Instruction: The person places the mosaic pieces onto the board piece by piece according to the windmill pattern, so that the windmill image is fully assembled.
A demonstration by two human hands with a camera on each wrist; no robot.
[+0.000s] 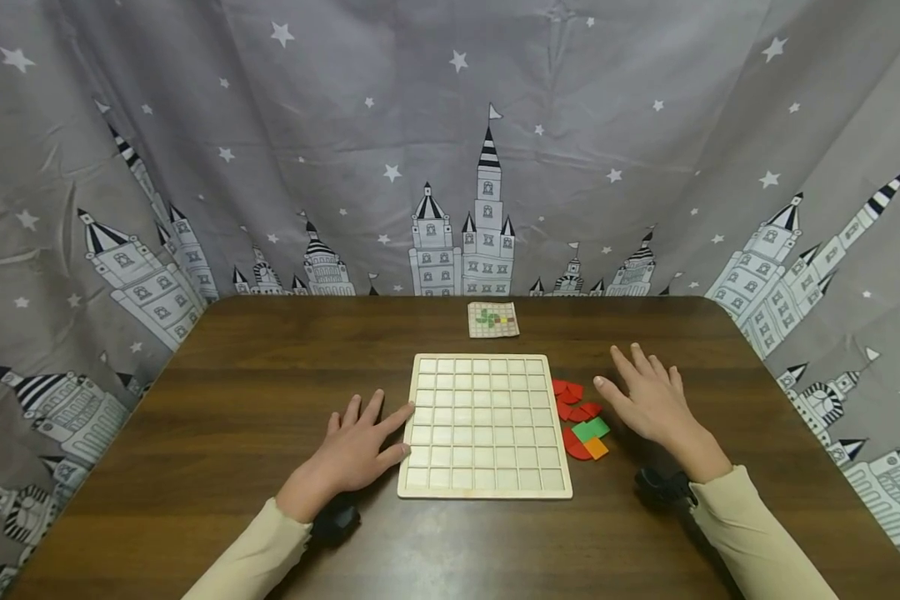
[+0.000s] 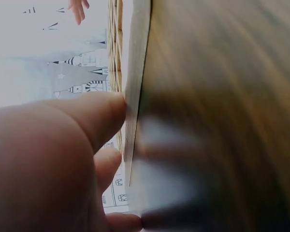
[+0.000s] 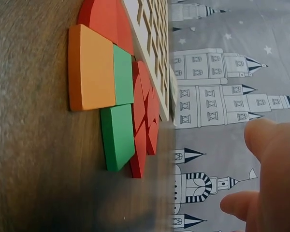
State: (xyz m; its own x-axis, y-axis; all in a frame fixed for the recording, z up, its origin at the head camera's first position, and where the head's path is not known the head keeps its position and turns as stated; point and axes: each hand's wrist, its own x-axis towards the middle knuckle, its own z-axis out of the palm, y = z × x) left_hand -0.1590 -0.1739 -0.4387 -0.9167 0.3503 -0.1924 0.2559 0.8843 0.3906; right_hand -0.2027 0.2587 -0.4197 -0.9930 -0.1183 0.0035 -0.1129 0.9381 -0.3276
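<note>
A pale wooden grid board (image 1: 487, 493) with square cells lies flat on the table. At its left edge rests my left hand (image 1: 355, 450), fingers spread, with thumb and index fingertips right at the rim; in the left wrist view the thumb (image 2: 99, 113) meets the board's side (image 2: 135, 77). To the right of the board lie red pieces (image 1: 575, 446), green pieces (image 1: 591, 429) and an orange square block (image 3: 94, 67). My right hand (image 1: 651, 402) hovers beyond them on the right, fingers extended and holding nothing.
Behind the board, near the table's far edge, lies a small printed pattern card (image 1: 493, 331) with a grid and a green, yellow and brown design. A grey curtain (image 1: 330, 125) with castles and stars hangs around the dark wooden table (image 1: 270, 358).
</note>
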